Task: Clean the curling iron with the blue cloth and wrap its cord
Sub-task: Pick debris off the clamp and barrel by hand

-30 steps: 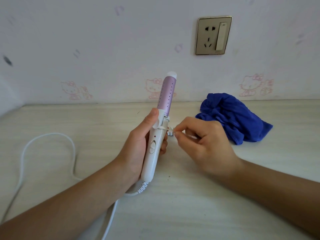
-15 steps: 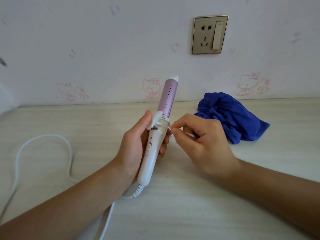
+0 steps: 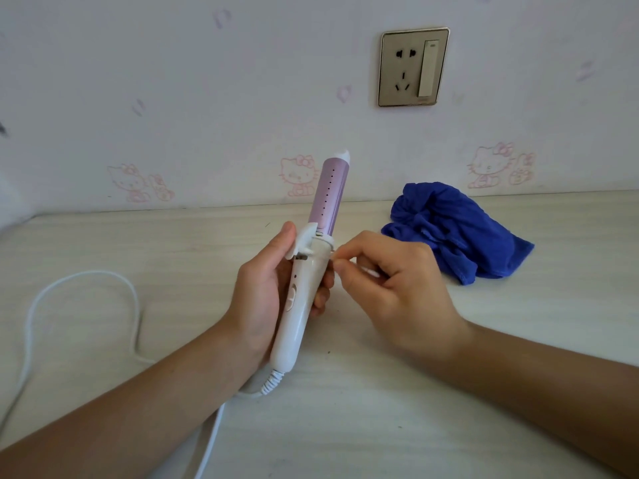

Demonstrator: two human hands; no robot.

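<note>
A curling iron (image 3: pixel 304 288) with a white handle and a lilac barrel stands nearly upright, tilted right, above the table. My left hand (image 3: pixel 262 292) grips its handle, thumb against the clamp lever. My right hand (image 3: pixel 390 288) pinches with thumb and forefinger at the right side of the handle's collar; what it pinches is too small to tell. The white cord (image 3: pixel 69 285) leaves the handle's base and loops loose over the table to the left. The blue cloth (image 3: pixel 453 233) lies crumpled on the table to the right, apart from both hands.
The pale wooden table (image 3: pixel 449 392) meets a white wall with pink cartoon-cat stickers. A wall socket with a switch (image 3: pixel 413 67) sits above the cloth.
The curling iron has turned a little in my left hand, so its switch faces further left. My right hand's fingertips moved closer against the collar.
</note>
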